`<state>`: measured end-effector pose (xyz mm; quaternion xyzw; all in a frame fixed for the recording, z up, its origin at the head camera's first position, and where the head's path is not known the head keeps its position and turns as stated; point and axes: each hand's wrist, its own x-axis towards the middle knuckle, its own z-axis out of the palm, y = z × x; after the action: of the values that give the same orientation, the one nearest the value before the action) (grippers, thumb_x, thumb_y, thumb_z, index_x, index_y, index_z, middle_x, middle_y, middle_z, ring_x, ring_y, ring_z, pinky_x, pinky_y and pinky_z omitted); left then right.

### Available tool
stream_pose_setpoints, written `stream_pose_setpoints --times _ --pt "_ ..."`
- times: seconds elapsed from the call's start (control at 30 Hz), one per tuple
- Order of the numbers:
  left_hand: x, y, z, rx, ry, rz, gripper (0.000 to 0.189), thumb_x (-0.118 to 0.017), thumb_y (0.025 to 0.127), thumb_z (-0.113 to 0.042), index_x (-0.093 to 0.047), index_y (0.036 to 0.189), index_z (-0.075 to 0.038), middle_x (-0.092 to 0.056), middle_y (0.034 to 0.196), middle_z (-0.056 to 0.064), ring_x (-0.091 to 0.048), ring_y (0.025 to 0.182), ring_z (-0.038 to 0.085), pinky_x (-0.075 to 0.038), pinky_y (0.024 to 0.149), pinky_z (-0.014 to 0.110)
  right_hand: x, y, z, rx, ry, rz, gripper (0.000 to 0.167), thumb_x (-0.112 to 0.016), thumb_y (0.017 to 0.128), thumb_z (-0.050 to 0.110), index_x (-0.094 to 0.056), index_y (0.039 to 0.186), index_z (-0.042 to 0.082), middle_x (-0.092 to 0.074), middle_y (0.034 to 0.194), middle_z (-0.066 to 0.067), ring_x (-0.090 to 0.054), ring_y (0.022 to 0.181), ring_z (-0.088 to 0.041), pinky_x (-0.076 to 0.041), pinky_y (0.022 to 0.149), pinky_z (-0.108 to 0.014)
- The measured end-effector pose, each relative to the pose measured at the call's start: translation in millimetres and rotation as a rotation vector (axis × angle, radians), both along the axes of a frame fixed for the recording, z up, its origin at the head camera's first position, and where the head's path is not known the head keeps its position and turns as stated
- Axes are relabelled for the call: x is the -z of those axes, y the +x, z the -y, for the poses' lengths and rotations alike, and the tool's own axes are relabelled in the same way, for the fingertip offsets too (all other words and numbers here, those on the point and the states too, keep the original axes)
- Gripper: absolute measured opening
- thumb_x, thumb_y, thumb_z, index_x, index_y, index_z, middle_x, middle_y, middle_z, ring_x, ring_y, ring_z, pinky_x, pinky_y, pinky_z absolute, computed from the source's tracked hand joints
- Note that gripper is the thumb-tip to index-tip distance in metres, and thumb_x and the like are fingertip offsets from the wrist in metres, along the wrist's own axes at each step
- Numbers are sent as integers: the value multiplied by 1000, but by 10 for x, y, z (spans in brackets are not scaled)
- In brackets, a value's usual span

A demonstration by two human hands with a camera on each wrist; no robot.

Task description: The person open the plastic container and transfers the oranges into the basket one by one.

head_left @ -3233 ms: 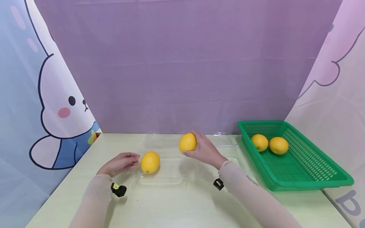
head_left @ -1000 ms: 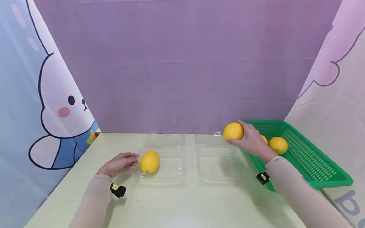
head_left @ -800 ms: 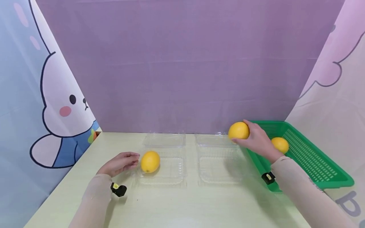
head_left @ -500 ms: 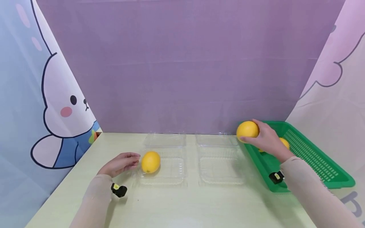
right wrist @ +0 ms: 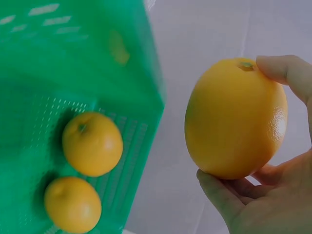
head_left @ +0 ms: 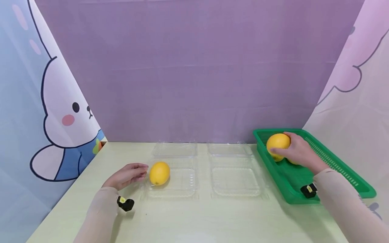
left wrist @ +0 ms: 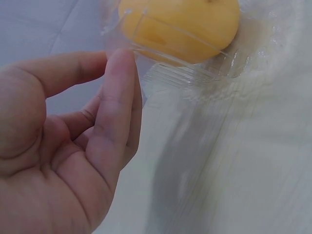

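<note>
My right hand (head_left: pixel 299 150) grips a yellow-skinned orange (head_left: pixel 278 145) between thumb and fingers, above the far left part of the green basket (head_left: pixel 275 177). In the right wrist view, two more oranges (right wrist: pixel 92 144) lie in the basket, apart from the held one. My left hand (head_left: pixel 127 175) pinches the left rim of a clear plastic clamshell box (head_left: pixel 180 182), thumb and fingertips meeting at its edge. One orange (head_left: pixel 159 173) sits in the left side of that box, close to the fingertips.
A second clear clamshell box (head_left: pixel 235 182) stands between the first box and the basket, its lid (head_left: pixel 231 149) folded back. Behind the pale table (head_left: pixel 194 222) hangs a purple cloth (head_left: pixel 194 74). Printed cloths flank both sides.
Holding the orange, my right hand has moved right, from over the boxes to over the green basket, and lower in the last half second. My left hand and its box stay put.
</note>
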<state>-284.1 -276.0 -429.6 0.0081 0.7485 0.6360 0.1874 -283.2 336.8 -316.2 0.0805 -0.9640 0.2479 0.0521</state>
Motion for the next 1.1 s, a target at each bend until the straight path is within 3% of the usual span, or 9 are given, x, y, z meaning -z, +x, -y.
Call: stream_pose_setpoints --times 0.43,0.63,0.8,1.1 --pt "38 -26 34 10 1 -2 56 -56 105 -21 -36 145 12 -54 123 22 -59 100 22 -55 91 30 103 -48 -395 16 -12 89 103 -68 91 52 -23 143 -24 -51 121 -37 -57 87 -33 -52 64 -36" --pt "20 -26 30 11 2 -1 55 -55 105 -21 -37 144 13 -54 123 22 -59 100 23 -55 91 30 118 -26 -532 31 18 126 107 -66 92 55 -18 142 -27 -45 127 -44 -56 95 -41 -52 69 -43" --pt "15 -29 24 9 8 -4 53 -55 105 -19 -37 143 13 -55 122 22 -59 100 22 -55 91 30 122 -48 -628 40 32 140 108 -66 92 55 -16 142 -28 -48 123 -44 -57 91 -38 -52 68 -41" --pt "16 -22 37 9 7 6 56 -56 105 -21 -36 145 13 -55 122 21 -59 100 22 -55 90 30 104 -79 -720 22 -4 178 106 -63 95 51 -11 143 -28 -62 88 -16 -54 74 -25 -47 63 -35"
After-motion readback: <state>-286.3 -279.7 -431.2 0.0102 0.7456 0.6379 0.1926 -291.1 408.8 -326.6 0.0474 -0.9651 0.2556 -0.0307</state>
